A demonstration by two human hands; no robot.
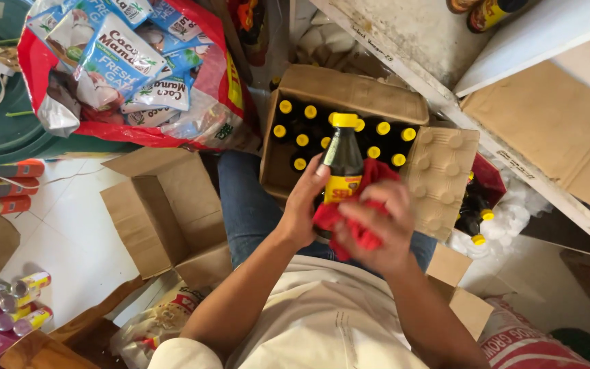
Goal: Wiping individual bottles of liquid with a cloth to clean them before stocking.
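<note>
My left hand (pixel 305 205) grips a dark bottle (pixel 341 156) with a yellow cap and a yellow-and-red label, holding it upright over my lap. My right hand (pixel 380 229) presses a red cloth (pixel 349 215) against the bottle's lower part. Just beyond the bottle is an open cardboard box (pixel 356 89) resting on my knees, filled with several more dark bottles with yellow caps (pixel 302 133).
An empty open carton (pixel 158 212) lies on the white floor at left. A red bag of blue-and-white sachets (pixel 124 61) sits upper left. Small capped bottles (pixel 18 301) lie lower left. White shelving (pixel 513 157) stands at right, more bottles (pixel 476 219) beneath it.
</note>
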